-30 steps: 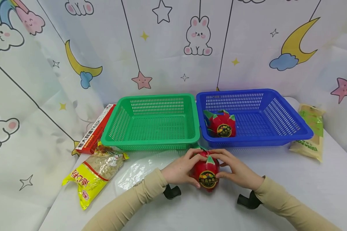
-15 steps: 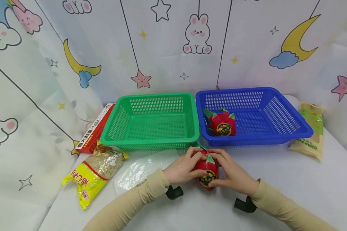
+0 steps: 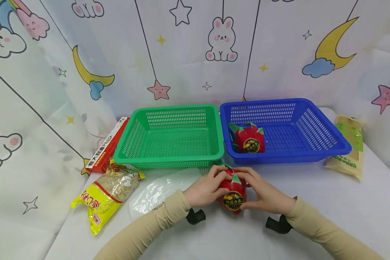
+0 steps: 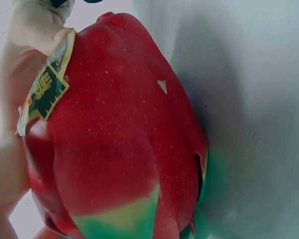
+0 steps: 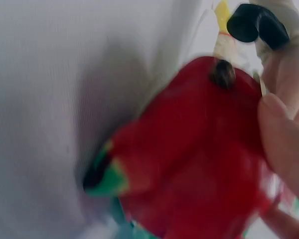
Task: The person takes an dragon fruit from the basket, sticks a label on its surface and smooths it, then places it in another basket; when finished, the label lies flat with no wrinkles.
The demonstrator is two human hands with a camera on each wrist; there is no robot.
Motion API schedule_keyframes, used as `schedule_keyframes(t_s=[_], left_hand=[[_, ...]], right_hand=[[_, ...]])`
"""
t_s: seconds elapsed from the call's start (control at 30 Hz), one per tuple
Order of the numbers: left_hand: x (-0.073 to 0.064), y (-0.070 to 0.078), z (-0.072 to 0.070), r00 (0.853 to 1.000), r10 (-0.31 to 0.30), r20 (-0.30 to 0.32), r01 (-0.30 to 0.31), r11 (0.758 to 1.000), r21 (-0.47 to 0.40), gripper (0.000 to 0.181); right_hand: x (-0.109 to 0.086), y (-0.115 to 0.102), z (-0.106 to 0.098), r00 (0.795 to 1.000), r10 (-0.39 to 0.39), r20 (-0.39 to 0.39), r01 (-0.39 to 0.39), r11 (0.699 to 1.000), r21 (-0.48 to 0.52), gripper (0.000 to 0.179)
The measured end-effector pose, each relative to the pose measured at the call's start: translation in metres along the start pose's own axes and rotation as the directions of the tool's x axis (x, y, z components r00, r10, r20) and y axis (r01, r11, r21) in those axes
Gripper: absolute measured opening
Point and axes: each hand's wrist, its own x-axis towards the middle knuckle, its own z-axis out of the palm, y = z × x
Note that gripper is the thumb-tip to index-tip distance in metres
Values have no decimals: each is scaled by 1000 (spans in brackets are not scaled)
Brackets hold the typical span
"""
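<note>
A red dragon fruit (image 3: pixel 236 185) with green-tipped scales lies on the white table between both hands, a black and gold label (image 3: pixel 233 200) facing the near side. My left hand (image 3: pixel 206 187) holds its left side, fingers bent over the top. From the right, my right hand (image 3: pixel 264 191) grips it with fingertips on top and thumb at the label's right edge. The left wrist view has the dragon fruit (image 4: pixel 114 129) up close beside the table. In the right wrist view, the dragon fruit (image 5: pixel 204 149) looks blurred, with a thumb pressed to it.
Behind the hands stand a green basket (image 3: pixel 169 162) and a blue basket (image 3: pixel 289 158); the blue one holds another dragon fruit (image 3: pixel 249 139). At left lie a red pasta box (image 3: pixel 107 146), a yellow food bag (image 3: pixel 108 196) and a clear plastic bag (image 3: pixel 156 189). A beige packet (image 3: pixel 349 159) lies at right.
Both thumbs moved onto the label half a second ago; now the left one is off it and the right one is back at its edge. The dragon fruit stays in place.
</note>
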Motion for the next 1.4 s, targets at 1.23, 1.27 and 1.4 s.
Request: schedule_keyframes(t_s=[1.23, 1.27, 1.4], left_hand=[[1, -3, -2, 1000, 5, 27, -4, 999, -41, 41], [1, -3, -2, 1000, 6, 26, -5, 999, -36, 41], [2, -3, -2, 1000, 16, 21, -16, 1000, -22, 40]], right_hand=[[11, 0, 2, 995, 69, -73, -78, 988, -132, 49], [11, -1, 3, 994, 66, -82, -77, 987, -143, 50], [13, -3, 2, 994, 68, -85, -77, 991, -109, 46]])
